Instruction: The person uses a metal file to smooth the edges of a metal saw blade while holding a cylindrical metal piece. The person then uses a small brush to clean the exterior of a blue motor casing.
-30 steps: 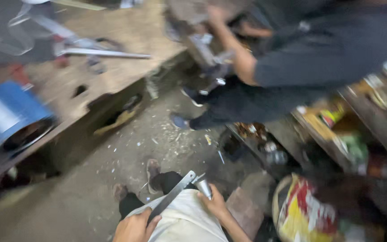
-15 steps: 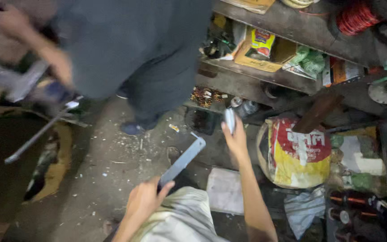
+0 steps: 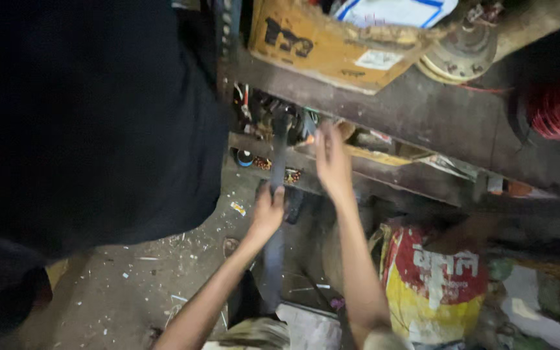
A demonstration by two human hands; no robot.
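Both arms have risen toward the cluttered shelf [image 3: 384, 110]: left hand [image 3: 268, 212], fingers wrapped around a flat metal bar [image 3: 279, 162] standing upright, right hand [image 3: 332, 162] just right of it, grip unclear.

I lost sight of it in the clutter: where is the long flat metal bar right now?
In the head view it stands nearly upright at centre, the metal bar gripped by the left hand, its top by the shelf, beside the right hand.
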